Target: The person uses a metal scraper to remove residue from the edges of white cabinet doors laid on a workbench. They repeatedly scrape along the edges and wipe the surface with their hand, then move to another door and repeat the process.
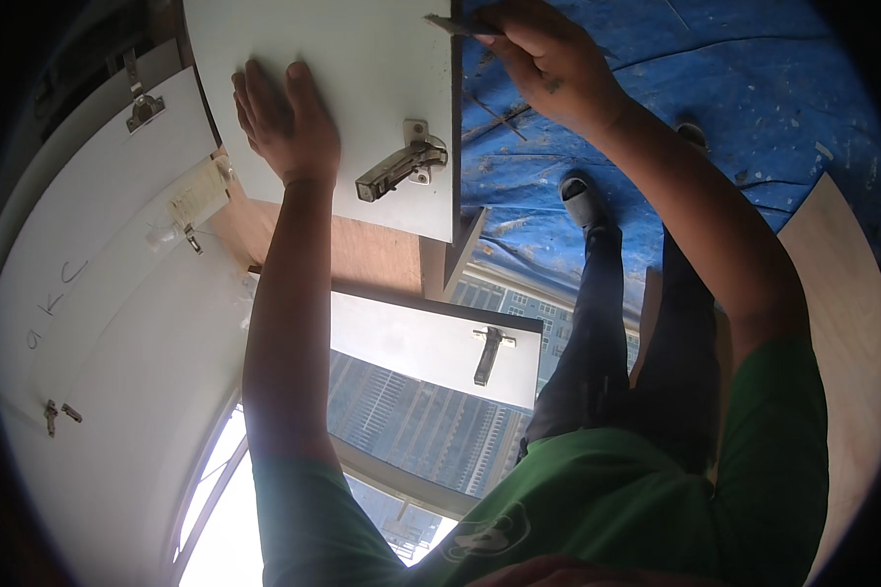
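Note:
A white cabinet door panel (382,88) lies before me, with a metal concealed hinge (411,166) fixed near its right edge. My left hand (289,122) rests flat on the panel, fingers stretched out, left of the hinge. At the panel's far right edge, my right hand (553,68) pinches a thin, flat, dark strip (450,25). The strip's pale tip reaches over the panel edge; its exact kind I cannot make out. Small specks lie on the panel close to that edge.
Below the panel is a wooden box-like support (372,249), with another white hinged panel (411,347) nearer me. Large white panels (98,323) with hinges stand at left. Blue sheeting (754,88) covers the floor. A plywood sheet (842,323) leans at right. Window glass (401,411) shows buildings.

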### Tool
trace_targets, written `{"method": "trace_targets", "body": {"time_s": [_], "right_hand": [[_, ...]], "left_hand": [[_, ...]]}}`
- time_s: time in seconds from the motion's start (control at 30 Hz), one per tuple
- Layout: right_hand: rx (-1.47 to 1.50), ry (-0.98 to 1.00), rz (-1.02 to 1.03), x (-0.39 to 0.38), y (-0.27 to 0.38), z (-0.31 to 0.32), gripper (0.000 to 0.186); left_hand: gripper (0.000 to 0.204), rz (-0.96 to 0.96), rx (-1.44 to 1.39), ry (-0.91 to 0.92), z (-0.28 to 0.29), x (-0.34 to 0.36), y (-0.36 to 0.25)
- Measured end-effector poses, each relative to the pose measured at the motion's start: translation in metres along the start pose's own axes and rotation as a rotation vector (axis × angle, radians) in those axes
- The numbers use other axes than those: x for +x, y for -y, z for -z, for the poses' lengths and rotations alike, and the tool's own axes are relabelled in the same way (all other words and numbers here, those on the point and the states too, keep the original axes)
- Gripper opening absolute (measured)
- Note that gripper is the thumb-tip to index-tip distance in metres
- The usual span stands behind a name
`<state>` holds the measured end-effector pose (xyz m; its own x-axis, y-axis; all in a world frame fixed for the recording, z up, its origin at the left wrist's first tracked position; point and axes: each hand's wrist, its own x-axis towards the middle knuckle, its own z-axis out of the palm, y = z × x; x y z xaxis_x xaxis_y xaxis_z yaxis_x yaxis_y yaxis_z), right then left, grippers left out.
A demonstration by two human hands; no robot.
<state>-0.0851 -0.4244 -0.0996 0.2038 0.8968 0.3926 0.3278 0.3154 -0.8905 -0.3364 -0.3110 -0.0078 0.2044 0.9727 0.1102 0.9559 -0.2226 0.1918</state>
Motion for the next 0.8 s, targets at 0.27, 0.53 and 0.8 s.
{"method": "trace_targets", "body": {"time_s": [0.27,0.53,0.8], "right_hand": [[0.076,0.450,0.021,-0.121,0.065,-0.023,0.029],[-0.043,0.066,0.002,-0.063,0.046,-0.020,0.025],[0.094,0.340,-0.196,-0.109,0.095,-0.014,0.018]], "left_hand": [[0.081,0.030,-0.021,0.038,-0.001,0.002,0.001],[0.081,0.008,-0.015,0.028,-0.002,0.003,0.004],[0.079,0.015,-0.029,0.020,-0.001,0.000,0.003]]}}
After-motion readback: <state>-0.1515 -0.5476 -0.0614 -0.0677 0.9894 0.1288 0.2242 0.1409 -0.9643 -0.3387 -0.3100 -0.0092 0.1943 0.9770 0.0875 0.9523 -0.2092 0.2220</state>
